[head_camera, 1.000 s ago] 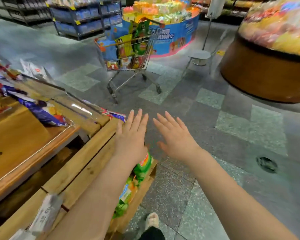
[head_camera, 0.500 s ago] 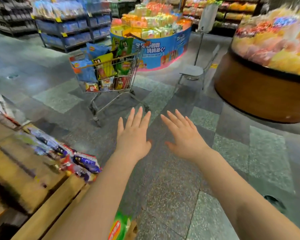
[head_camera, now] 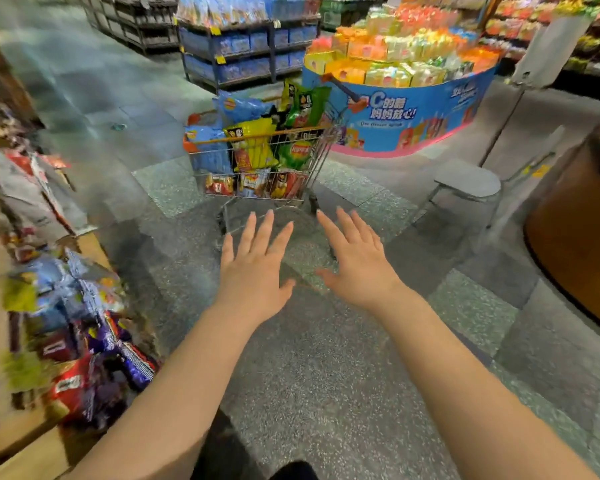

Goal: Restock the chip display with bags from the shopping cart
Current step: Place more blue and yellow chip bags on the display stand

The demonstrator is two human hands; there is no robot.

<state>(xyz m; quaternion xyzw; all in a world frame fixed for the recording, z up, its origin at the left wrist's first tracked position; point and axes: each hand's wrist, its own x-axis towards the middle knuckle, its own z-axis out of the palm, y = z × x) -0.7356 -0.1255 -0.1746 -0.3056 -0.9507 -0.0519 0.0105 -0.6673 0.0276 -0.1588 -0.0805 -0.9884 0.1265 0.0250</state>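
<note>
I hold left hand (head_camera: 253, 268) and right hand (head_camera: 357, 261) out flat, fingers spread, nothing gripped. Shopping cart (head_camera: 257, 161) w/ chip bags (head_camera: 253, 143) stands ahead on floor, apart from both hands. Chip display (head_camera: 80, 341) at left, blurred. Risk: top bags sit loose above rim; a careless grab could tip them out, or nudge cart away.

Speckled grey tile floor (head_camera: 326, 393); blue round promo stand (head_camera: 413, 123); dark shelving (head_camera: 243, 57) behind.

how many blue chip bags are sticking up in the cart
2: one blue bag stands tall at the back left of the shopping cart, another blue bag sits lower against its front left corner. More may be buried underneath.
</note>
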